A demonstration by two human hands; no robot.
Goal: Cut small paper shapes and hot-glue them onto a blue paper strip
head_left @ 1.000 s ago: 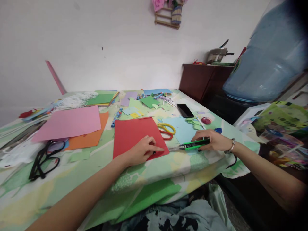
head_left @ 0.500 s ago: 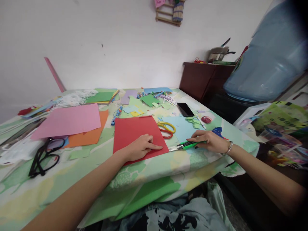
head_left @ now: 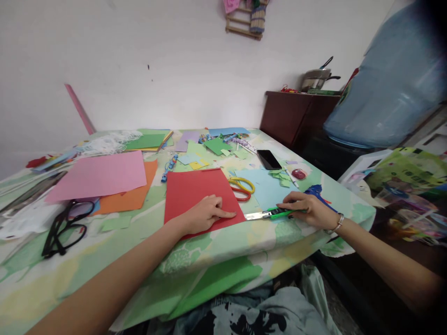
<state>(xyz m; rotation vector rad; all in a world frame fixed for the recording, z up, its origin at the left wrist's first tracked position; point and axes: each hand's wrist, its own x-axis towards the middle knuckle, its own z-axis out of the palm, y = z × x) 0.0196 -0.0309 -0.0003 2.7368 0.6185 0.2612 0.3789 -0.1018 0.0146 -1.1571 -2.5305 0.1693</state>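
Observation:
A red sheet of paper (head_left: 190,190) lies near the front edge of the table, apparently folded. My left hand (head_left: 206,215) rests on its lower right part, index finger stretched out toward the right edge, holding nothing. In my right hand (head_left: 307,208) is a green utility knife (head_left: 277,213), its fingers closed round the handle. The knife's metal blade points left and meets the paper's lower right corner; whether the tip lies under a layer of paper I cannot tell. Scissors with yellow and red handles (head_left: 244,186) lie partly hidden by the red paper's right side.
Left of the red paper are a pink sheet (head_left: 101,174), an orange sheet (head_left: 139,190) and black glasses (head_left: 66,230). A black phone (head_left: 268,159), a light blue sheet (head_left: 267,184) and green paper scraps (head_left: 281,177) lie to the right. A large water bottle (head_left: 387,83) stands beyond the table.
My right hand has shifted to the right with the utility knife, so more of the blade shows beside the paper. My left hand has stayed in place on the red sheet.

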